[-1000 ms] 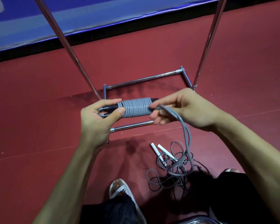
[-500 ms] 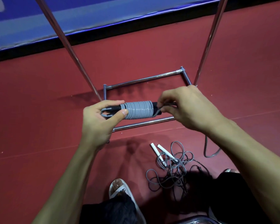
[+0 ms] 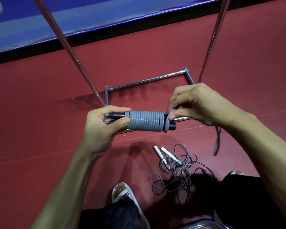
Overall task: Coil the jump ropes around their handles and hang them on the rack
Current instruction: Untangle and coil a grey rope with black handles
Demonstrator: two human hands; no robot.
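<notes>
Nearly done: a grey plastic jump rope (image 3: 145, 120) sits wound on paired black handles (image 3: 171, 126), mid-frame.
The left hand (image 3: 102, 128) grips the bundle's left end, thumb on the turns, while the right hand (image 3: 201, 104) pinches the last loop. If that pinch slips, the springy turns could unwind, and the dangling grey tail (image 3: 217, 141) might snag the chrome tube rack (image 3: 145, 80).

Dark red floor (image 3: 40, 129) fills most of the frame, thin pale seams (image 3: 31, 157) crossing it. Blue panel (image 3: 106, 14) with black base strip (image 3: 23, 52) runs along the top edge.
</notes>
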